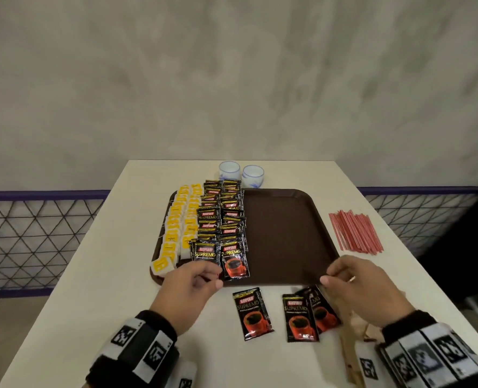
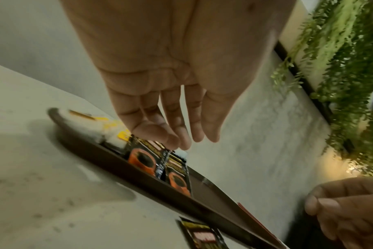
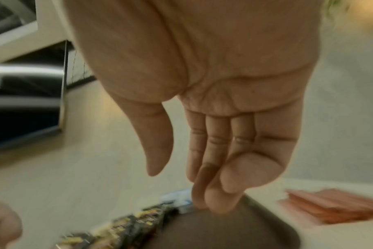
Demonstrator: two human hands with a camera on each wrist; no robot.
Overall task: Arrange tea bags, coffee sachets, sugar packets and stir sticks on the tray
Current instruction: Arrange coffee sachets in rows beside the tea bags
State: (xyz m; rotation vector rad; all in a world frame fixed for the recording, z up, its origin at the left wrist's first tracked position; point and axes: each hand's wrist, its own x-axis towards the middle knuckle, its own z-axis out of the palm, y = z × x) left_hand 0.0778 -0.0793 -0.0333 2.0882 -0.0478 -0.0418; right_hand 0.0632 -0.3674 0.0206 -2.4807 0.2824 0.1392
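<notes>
Beside the matt brown plastic tray (image 1: 288, 233) lie glossy foil-like coffee sachets (image 1: 252, 315) on a smooth matt cream table (image 1: 64, 303), with glazed ceramic-looking cups (image 1: 253, 175) behind it.

a white tabletop (image 1: 126, 247) is standing against a mottled grey wall (image 1: 232, 79); a purple-railed lattice fence (image 1: 36, 233) is flanking it, and hanging green foliage (image 2: 341, 84) is catching warm lamplight.

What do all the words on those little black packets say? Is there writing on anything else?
"KOPIKO" in a red band on the coffee sachets.
"SUPREMO" in gold below it.
The small line under "SUPREMO": too small to read.
Yellow tags on the tea bags: print too small to read.
Stir sticks, cups, tray: no words visible.
</notes>
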